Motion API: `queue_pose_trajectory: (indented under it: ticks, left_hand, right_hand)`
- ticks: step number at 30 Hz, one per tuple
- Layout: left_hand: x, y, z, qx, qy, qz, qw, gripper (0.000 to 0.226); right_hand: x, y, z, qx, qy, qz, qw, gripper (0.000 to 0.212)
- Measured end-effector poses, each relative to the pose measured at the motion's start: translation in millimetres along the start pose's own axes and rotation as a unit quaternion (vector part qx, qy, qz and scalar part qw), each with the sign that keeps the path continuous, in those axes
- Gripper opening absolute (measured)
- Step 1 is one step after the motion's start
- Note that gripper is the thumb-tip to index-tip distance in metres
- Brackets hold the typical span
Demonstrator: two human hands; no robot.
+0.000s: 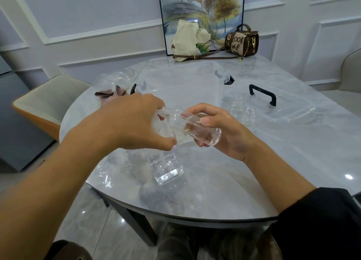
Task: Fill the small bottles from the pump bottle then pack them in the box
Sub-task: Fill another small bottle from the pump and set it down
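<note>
Clear pump bottle [166, 168]: my left hand [132, 123] grips it, neck tipped right
Small bottle [197, 130]: my right hand [230, 138] holds it sideways, mouth facing that neck

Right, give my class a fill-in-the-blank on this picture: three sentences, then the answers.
1. The right hand holds the small bottle; the big bottle is gripped by the ___ hand.
2. The lid has a ___ handle.
3. Next to the lid stand ___ more small bottles.
Answers: left; black; two.
</note>
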State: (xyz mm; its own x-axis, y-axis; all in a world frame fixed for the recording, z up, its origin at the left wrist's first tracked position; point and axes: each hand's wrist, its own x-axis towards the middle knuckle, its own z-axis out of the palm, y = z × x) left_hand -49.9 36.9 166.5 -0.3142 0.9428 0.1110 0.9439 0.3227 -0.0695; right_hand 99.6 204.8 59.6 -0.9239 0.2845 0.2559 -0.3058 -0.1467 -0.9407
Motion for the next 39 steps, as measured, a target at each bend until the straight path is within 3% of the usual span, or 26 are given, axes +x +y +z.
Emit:
queue_pose_trajectory:
  ticks: [17,22,29,39]
  left_hand:
    - [2,-3,-13,-0.043,-0.021,0.016,0.999,0.06]
    - [2,-4,-16,-0.048,-0.047,0.011,0.998,0.093]
    - [2,-2,-22,-0.04,-0.084,0.003,0.996,0.103]
    - [0,-5,-5,-0.084,-0.068,-0.006,0.994,0.081]
  right_hand:
    - [-2,-1,2,0.025,-0.002,0.004,1.0,0.04]
    - [-3,-1,2,0.021,-0.012,0.008,1.0,0.035]
    - [-2,-1,3,0.028,-0.013,0.01,0.999,0.035]
    - [-1,0,1,0.029,-0.019,0.016,0.999,0.037]
